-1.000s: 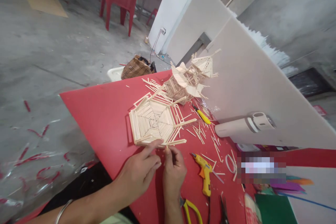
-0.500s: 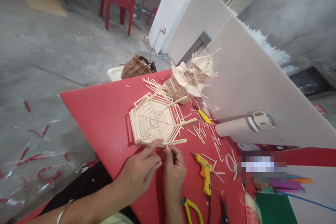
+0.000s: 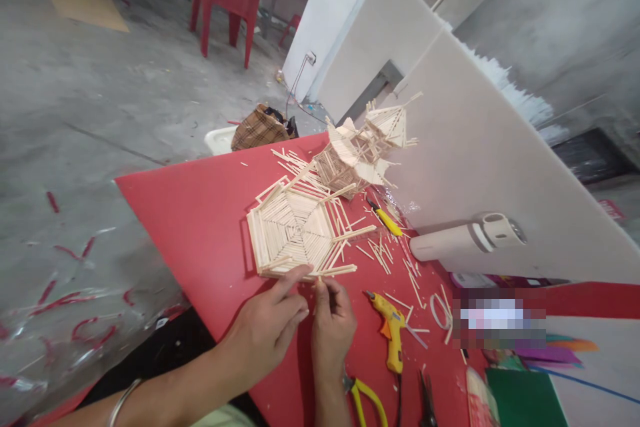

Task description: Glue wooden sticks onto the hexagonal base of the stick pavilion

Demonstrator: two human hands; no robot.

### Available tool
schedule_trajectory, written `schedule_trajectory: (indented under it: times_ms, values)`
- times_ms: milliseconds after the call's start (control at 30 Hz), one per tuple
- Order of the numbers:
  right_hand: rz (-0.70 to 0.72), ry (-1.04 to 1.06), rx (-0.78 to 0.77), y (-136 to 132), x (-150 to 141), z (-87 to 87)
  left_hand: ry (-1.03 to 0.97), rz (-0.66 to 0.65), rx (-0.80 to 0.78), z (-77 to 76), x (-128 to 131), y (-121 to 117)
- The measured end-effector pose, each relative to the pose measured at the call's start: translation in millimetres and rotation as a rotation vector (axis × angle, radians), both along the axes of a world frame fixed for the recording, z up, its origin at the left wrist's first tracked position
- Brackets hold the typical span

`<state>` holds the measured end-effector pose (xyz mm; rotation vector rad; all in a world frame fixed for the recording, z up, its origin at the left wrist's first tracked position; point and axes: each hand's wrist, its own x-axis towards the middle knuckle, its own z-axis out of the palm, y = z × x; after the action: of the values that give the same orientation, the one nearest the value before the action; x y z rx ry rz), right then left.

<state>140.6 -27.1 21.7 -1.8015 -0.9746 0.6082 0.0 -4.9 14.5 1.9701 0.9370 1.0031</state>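
Observation:
A web-patterned polygonal panel of thin wooden sticks point(image 3: 295, 230) lies on the red table, with stick arms standing out from its corners. My left hand point(image 3: 275, 320) reaches to its near edge; the index finger is stretched out and rests on the rim, the other fingers loosely bent with nothing visible in them. Close beside it, my right hand point(image 3: 334, 323) pinches a small wooden stick point(image 3: 320, 280) between thumb and forefinger at that same edge. Most of this stick is hidden by the fingers.
Behind the panel stands a tiered stick model point(image 3: 350, 153). To the right lie a yellow glue gun point(image 3: 393, 333), a yellow-handled cutter point(image 3: 387, 220), loose sticks point(image 3: 383, 253) and a pale flask point(image 3: 465, 240). Yellow-handled pliers point(image 3: 367, 400) and dark scissors point(image 3: 427, 400) are near the front.

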Motion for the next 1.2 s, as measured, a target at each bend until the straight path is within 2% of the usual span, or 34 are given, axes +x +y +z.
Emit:
schedule_trajectory:
  times_ms: [633, 1200]
  values:
    - [0.003, 0.001, 0.017, 0.6, -0.5, 0.4, -0.017, -0.001, -0.001, -2.7, -0.1, -0.8]
    - [0.001, -0.018, 0.016, 0.3, 1.3, -2.2, -0.035, 0.002, 0.013, 0.9, -0.2, 0.2]
